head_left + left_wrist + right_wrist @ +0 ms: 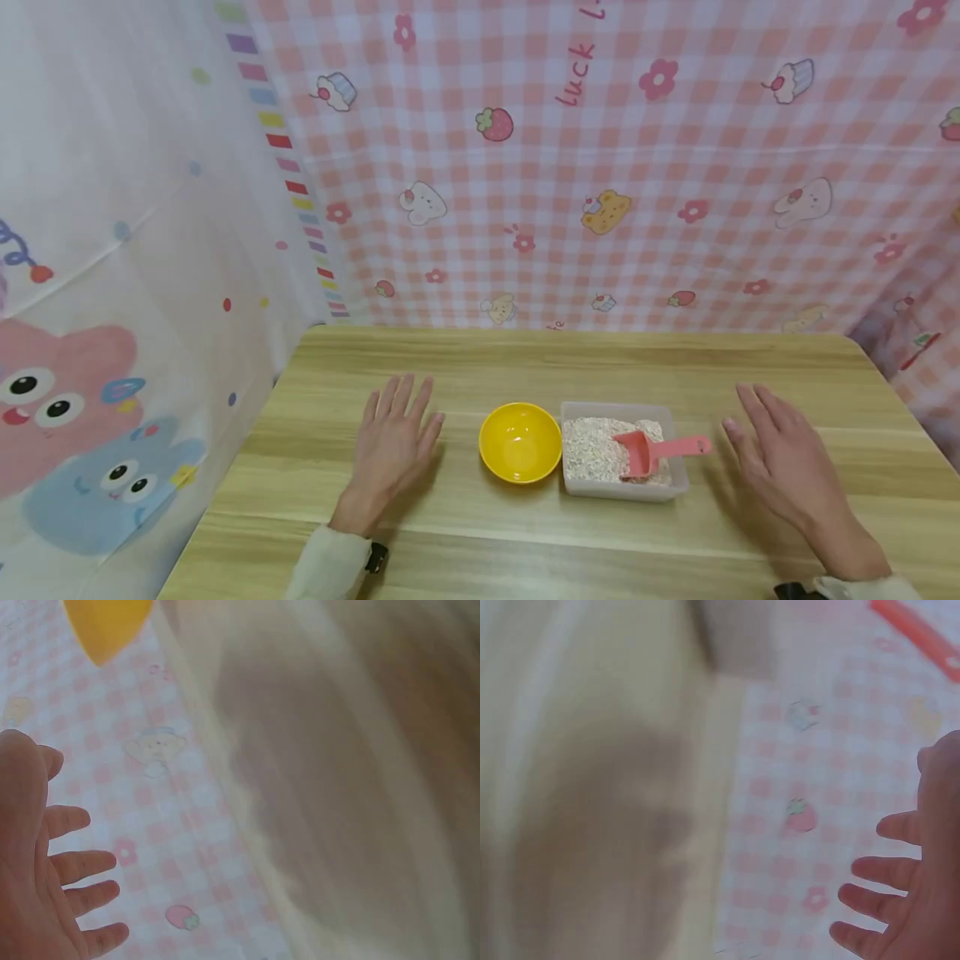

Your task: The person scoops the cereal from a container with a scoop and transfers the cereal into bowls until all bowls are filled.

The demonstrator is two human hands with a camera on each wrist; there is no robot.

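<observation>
a round yellow bowl (520, 442), smooth glossy plastic and hollow inside, sits near the middle of the pale wood-grain tabletop (585, 358). just beside the bowl, on its right and about touching it, stands a shallow rectangular tray (678, 479) of cloudy translucent plastic with rounded corners, filled with a pale, flaky, oat-like grain (592, 450). a small pink plastic scoop (648, 450) lies in the grain at the side of the tray away from the bowl, its cup sunk into the flakes and its flat handle poking out over the far rim. the left hand (390, 446) lies flat to the left of the bowl, fingers straight and spread, released and holding nothing. the right hand (780, 454) is on the other side of the tray from the bowl, palm down, fingers straight and loosely apart, also holding nothing, its fingertips near the scoop's handle but apart from it. behind the bowl hangs a soft pink gingham cloth (600, 167) printed with strawberries, flowers and bears. both wrist views are blurred.
</observation>
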